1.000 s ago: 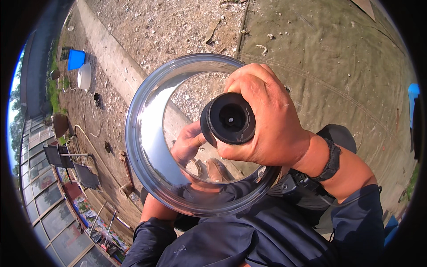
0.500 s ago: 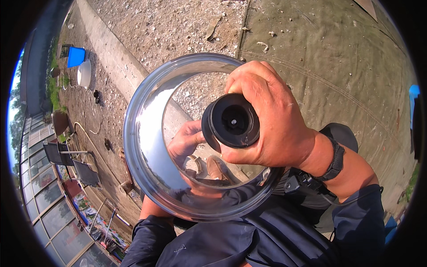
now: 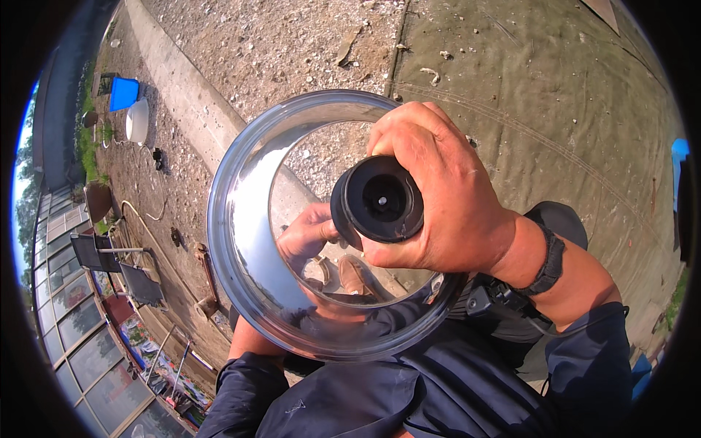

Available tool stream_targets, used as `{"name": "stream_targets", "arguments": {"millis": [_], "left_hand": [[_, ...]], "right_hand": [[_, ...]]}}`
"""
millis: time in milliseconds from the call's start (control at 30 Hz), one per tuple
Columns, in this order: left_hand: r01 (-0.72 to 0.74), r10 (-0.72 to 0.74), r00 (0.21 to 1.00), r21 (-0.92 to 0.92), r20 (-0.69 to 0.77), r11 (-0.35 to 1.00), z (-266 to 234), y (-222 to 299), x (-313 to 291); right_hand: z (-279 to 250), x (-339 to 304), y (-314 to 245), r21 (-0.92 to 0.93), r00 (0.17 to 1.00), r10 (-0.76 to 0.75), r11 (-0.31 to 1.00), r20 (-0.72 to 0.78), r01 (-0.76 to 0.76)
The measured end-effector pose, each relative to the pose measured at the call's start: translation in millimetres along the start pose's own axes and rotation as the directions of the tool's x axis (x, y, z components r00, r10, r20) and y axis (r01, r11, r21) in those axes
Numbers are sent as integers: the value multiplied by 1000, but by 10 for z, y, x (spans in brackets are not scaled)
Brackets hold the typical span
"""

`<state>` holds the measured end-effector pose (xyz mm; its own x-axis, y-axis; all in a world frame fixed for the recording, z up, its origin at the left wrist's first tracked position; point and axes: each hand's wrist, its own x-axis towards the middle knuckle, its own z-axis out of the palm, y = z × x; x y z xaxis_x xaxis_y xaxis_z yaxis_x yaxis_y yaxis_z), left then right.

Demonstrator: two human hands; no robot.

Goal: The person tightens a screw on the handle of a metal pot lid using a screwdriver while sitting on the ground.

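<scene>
A round clear pot lid (image 3: 250, 219) with a shiny rim is held up in front of me. From its middle rises a black knob (image 3: 343, 208), hollow at the top, with a small bright screw end (image 3: 382, 201) inside the hollow. My right hand (image 3: 453, 193) wraps round the knob from the right, thumb below and fingers above. Seen through the lid, my left hand (image 3: 301, 237) is underneath it. Its fingers are drawn together close to the knob's base; their tips, and anything in them, are hidden behind the knob.
Below, through the lid, shows a brown shoe (image 3: 353, 274). A hammer (image 3: 207, 292) stands left of the lid. Further left are a folding chair (image 3: 120, 266), a white bucket (image 3: 137, 122) and a blue container (image 3: 124, 94). Gravelly ground (image 3: 285, 44) meets a green ground sheet (image 3: 555, 95).
The lid has shifted very slightly to the right and tilted a little. The screw end inside the knob shows slightly lower and further left. Both hands keep nearly the same grip.
</scene>
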<state>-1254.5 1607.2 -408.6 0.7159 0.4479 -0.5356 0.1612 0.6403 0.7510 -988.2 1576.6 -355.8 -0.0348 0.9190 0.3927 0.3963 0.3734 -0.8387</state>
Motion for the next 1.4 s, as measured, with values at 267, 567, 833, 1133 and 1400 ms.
{"name": "stream_targets", "arguments": {"millis": [267, 567, 833, 1133, 1400], "left_hand": [[-42, 39, 997, -35, -71, 998, -61, -200, -49], [-105, 98, 967, -17, -233, 994, -223, -502, -96], [-81, 83, 997, -158, 5, 984, -409, -585, -79], [110, -121, 992, -238, -31, 965, -425, -483, -173], [74, -98, 994, -354, -51, 932, -429, -612, -179]], "right_hand": [[26, -12, 92, -37, 994, 104, 994, -41, -106], [71, -39, 123, -41, 988, 152, 987, -18, -153], [71, -19, 139, -33, 987, 156, 987, -31, -157], [24, 13, 104, -24, 989, 146, 989, -39, -147], [22, 11, 122, -14, 988, 148, 989, -41, -149]]}}
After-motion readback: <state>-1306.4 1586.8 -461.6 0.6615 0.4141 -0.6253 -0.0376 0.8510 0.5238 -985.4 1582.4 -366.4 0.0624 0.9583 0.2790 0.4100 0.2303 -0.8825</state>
